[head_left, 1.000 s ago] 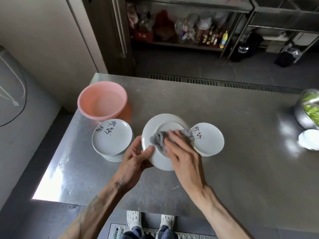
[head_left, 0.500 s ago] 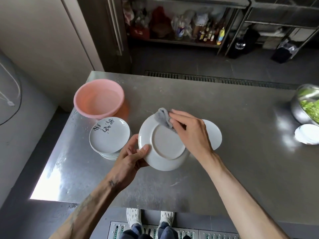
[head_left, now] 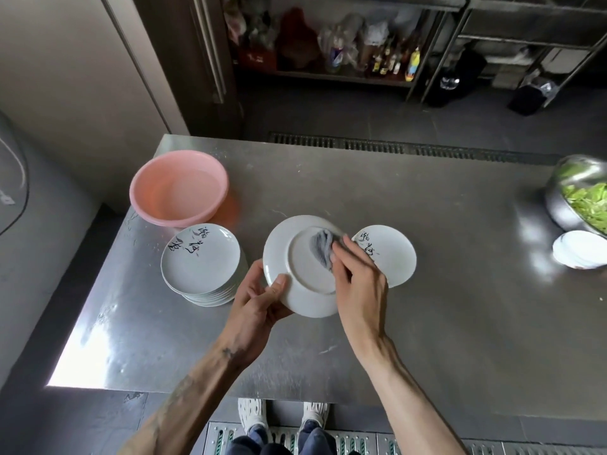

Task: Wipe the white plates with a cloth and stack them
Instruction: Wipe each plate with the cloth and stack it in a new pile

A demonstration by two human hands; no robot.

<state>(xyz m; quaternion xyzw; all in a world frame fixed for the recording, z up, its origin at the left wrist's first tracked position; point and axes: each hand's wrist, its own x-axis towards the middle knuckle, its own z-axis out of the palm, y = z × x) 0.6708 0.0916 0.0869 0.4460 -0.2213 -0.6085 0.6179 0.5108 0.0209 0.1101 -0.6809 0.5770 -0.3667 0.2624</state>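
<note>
White-plate duty: clamping the left hand point(head_left: 258, 305) on the near rim of the flipped plate point(head_left: 303, 292), pinching the grey cloth point(head_left: 320, 247) against its underside with the right hand point(head_left: 359, 284), with the stack point(head_left: 200, 261) just left of the left hand.

Bare arms point(head_left: 387, 372), the left tattooed; white perforated shoes point(head_left: 252, 417) and blue trousers point(head_left: 312, 439)
</note>
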